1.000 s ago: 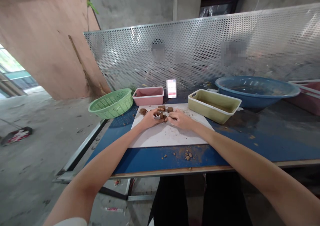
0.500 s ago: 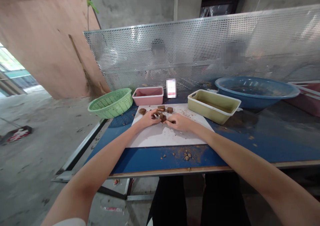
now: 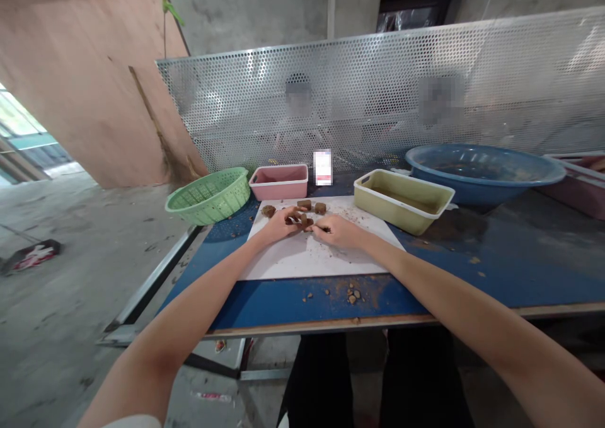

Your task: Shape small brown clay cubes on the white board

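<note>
My left hand (image 3: 282,224) curls its thumb and fingers around a small brown clay-like lump (image 3: 305,221) over a white board (image 3: 278,261). From the other side, my right hand (image 3: 339,231) meets the lump with its fingertips pinched together; whether a small piece is between them is too small to tell. Just beyond the hands lie two brown blocks, one at the back (image 3: 304,205) and one to its right (image 3: 320,208). A rougher brown clump (image 3: 268,211) rests by the board's left edge. Crumbs dot the board.
Behind the board stand a green basket (image 3: 208,198), a pink bin (image 3: 280,191) and a yellow-green bin (image 3: 401,204). Farther right are a blue basin (image 3: 486,182) and another pinkish container (image 3: 581,191). Loose brown bits (image 3: 353,294) lie on the blue tabletop (image 3: 278,305); perforated metal rises behind.
The lump between my hands has turned slightly and sits a little more to the left. My hands stay in nearly the same place.
</note>
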A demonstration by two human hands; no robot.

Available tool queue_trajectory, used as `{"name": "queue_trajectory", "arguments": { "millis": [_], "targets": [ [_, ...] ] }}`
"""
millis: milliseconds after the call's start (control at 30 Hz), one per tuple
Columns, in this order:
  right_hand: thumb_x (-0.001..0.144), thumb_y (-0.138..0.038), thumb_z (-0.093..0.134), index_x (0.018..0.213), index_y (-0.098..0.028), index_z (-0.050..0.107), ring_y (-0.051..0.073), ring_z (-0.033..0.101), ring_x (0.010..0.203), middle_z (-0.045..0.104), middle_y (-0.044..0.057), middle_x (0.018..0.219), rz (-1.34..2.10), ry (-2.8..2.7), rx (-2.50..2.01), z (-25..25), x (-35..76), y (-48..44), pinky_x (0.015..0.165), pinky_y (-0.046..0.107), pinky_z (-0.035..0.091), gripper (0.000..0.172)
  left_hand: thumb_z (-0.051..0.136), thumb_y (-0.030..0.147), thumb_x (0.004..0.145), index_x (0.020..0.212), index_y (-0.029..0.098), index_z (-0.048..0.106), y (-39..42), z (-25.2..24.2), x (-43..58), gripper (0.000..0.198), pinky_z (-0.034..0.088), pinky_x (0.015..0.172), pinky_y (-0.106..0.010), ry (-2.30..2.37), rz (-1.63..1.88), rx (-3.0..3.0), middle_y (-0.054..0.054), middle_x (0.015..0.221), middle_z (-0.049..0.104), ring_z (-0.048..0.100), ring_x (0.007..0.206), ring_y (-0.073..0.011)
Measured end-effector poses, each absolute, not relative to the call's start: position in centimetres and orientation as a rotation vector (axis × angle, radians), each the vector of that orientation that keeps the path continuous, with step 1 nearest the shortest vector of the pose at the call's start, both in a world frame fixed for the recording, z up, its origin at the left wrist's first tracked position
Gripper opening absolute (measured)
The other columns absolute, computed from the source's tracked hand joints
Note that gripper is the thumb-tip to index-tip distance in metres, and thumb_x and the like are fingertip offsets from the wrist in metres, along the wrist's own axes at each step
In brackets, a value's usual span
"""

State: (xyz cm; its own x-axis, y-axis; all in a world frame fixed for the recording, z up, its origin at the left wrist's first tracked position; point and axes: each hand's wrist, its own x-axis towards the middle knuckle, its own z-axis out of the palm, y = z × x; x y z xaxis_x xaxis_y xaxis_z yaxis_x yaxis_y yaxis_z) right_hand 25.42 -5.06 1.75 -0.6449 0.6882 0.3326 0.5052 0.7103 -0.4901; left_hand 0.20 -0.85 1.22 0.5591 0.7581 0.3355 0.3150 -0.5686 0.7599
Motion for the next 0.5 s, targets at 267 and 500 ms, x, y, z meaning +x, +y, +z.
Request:
{"name": "queue_trajectory", "arguments": {
  "millis": [267,500],
  "targets": [
    [0.108,-0.038,0.048,0.075,-0.02,0.064,0.018,0.052,0.068,0.068,0.005,0.072,0.415,-2.397,-0.923,1.54,25.34,-4.94,0.067,0.033,0.032,0.041,0.079,0.041,0.087,0.133,0.015,0.07,-0.74,1.07,0.22,0.054,0.057,0.081,-0.033,0.856,0.89,2.124,-0.012,0.106,0.08,0.073,0.093,-0.0227],
    [0.109,-0.039,0.049,0.074,-0.02,0.067,0.018,0.054,0.068,0.069,0.005,0.072,0.434,-2.455,-0.917,1.29,25.28,-4.9,0.069,0.033,0.034,0.043,0.078,0.04,0.086,0.119,0.015,0.075,-0.43,0.68,0.16,0.042,0.056,0.079,-0.033,0.85,0.907,2.126,-0.014,0.114,0.078,0.073,0.094,-0.0232]
  ]
}}
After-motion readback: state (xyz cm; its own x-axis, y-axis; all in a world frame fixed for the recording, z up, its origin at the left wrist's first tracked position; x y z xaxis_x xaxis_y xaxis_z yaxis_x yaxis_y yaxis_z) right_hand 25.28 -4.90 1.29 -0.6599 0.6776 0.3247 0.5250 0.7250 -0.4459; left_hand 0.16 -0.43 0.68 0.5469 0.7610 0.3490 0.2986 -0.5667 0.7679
